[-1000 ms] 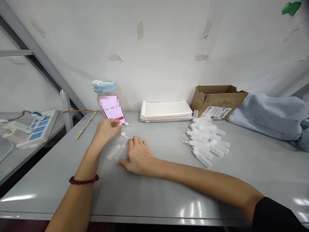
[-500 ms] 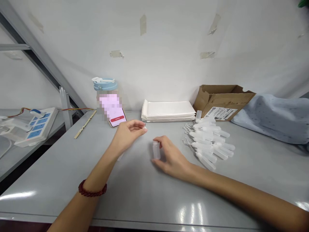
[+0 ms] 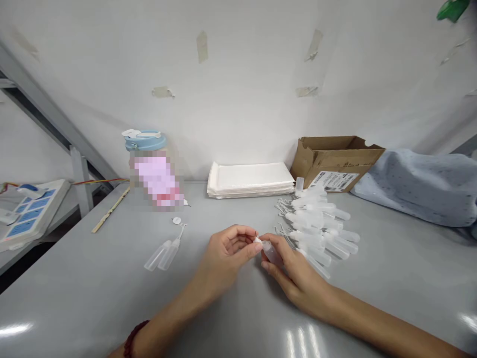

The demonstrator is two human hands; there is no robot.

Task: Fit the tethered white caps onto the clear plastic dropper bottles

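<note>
The grey table (image 3: 112,308) bears everything, and both hands meet above its near middle. At the back right a cardboard box (image 3: 335,156) stands with its flaps open; what is inside cannot be seen. Left of it lies a stack of white sheets (image 3: 249,176), and further left a blue-lidded jug (image 3: 143,140), its contents hidden. A heap of small clear bottles (image 3: 320,223) lies just right of the hands. The right hand (image 3: 298,278) grips one small bottle (image 3: 271,252) between thumb and fingers, tilted, its neck toward the left hand (image 3: 227,258). The left hand pinches a tiny white cap (image 3: 258,240) at that neck. Two more bottles (image 3: 162,253) lie side by side well left of the hands, with a loose white disc (image 3: 177,221) beyond them.
</note>
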